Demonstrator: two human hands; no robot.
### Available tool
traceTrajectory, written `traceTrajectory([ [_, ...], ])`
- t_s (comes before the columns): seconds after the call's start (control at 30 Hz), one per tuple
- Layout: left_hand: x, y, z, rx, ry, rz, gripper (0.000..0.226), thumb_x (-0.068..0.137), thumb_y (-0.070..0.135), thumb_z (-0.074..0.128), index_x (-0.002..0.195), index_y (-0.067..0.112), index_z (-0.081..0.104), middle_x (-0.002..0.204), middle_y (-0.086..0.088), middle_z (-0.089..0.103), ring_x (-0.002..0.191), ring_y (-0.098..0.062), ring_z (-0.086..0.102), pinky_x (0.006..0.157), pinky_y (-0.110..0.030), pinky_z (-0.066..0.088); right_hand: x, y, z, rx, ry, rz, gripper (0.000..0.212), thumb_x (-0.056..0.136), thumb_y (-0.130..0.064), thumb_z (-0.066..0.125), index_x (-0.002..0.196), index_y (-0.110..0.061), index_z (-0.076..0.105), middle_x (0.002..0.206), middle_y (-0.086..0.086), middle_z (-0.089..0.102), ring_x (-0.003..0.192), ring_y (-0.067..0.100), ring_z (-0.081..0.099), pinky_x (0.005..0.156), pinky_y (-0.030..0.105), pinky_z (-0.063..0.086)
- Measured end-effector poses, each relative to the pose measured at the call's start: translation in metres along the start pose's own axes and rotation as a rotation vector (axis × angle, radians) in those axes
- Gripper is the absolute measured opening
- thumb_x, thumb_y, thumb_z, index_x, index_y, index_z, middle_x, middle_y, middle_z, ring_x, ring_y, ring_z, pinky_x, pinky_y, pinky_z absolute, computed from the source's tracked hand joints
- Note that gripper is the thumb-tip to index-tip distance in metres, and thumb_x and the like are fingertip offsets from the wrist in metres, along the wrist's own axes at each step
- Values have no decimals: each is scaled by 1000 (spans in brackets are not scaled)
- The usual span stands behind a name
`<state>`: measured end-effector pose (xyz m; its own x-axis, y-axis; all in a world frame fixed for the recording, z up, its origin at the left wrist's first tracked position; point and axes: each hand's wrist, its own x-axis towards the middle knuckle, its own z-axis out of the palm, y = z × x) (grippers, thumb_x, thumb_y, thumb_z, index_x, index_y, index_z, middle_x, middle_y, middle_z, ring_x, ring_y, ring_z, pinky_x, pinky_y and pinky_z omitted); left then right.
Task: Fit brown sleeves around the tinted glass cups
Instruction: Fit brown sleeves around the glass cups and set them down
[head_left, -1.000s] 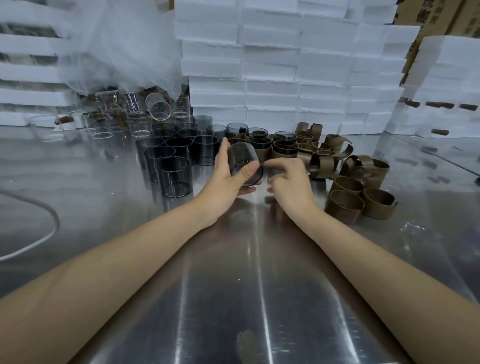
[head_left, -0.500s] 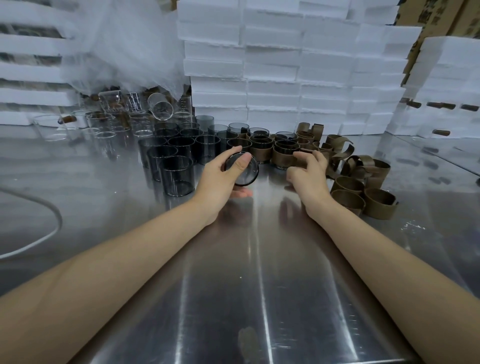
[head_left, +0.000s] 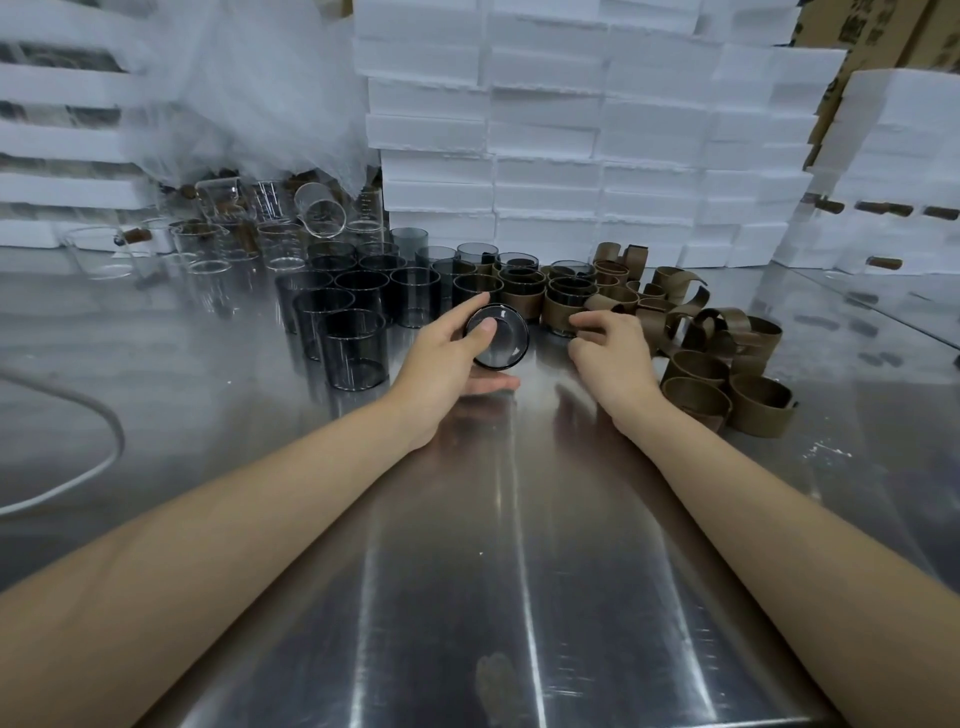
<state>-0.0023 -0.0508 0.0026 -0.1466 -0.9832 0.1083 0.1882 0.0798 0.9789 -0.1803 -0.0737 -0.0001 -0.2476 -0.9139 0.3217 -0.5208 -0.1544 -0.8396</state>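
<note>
- Head view: the left hand (head_left: 441, 358) grips one tinted glass cup (head_left: 498, 340) just above the steel table (head_left: 467, 571), toward 12 o'clock from the frame's middle. The cup lies tipped on its side with one round end facing the camera. The thumb lies across that end, the forefinger arches over the top and the other fingers sit beneath it.
- The right hand (head_left: 615, 351) is at 3 o'clock of that cup, near it but apart. Its fingers are curled, with the tips at a sleeved cup (head_left: 561, 312) and the edge of the loose brown sleeves (head_left: 727, 364). I cannot tell whether they pinch anything.
- The loose brown sleeves are heaped at 3 o'clock of the right hand, some as closed rings and some sprung open.
- Bare tinted cups (head_left: 358, 348) stand upright in a cluster at 9 o'clock of the left hand.
- More sleeved cups stand at 12 o'clock of both hands.
- Clear glasses (head_left: 208, 260) stand at 10 o'clock, and one of them lies tilted.
- White foam blocks (head_left: 545, 130) are stacked behind everything.
- A white cable (head_left: 78, 467) curves along the table's left edge.
</note>
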Motion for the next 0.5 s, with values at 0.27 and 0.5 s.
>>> traceTrajectory([
  [0.27,-3,1,0,-47,25,51,45,98,16,58,142,17,50,146,-3,47,72,-32,74,63,-22,58,-9,-8,-4,-173,94,-213,25,85,1,50,98,-12,68,111,3,51,78,8,51,74,5,39],
  [0.5,-9,5,5,-78,70,84,41,97,8,57,138,9,53,130,-8,60,87,-33,71,59,-22,58,-22,-17,-2,-126,18,-255,34,84,0,48,77,-30,63,79,-8,65,74,17,62,74,45,54],
])
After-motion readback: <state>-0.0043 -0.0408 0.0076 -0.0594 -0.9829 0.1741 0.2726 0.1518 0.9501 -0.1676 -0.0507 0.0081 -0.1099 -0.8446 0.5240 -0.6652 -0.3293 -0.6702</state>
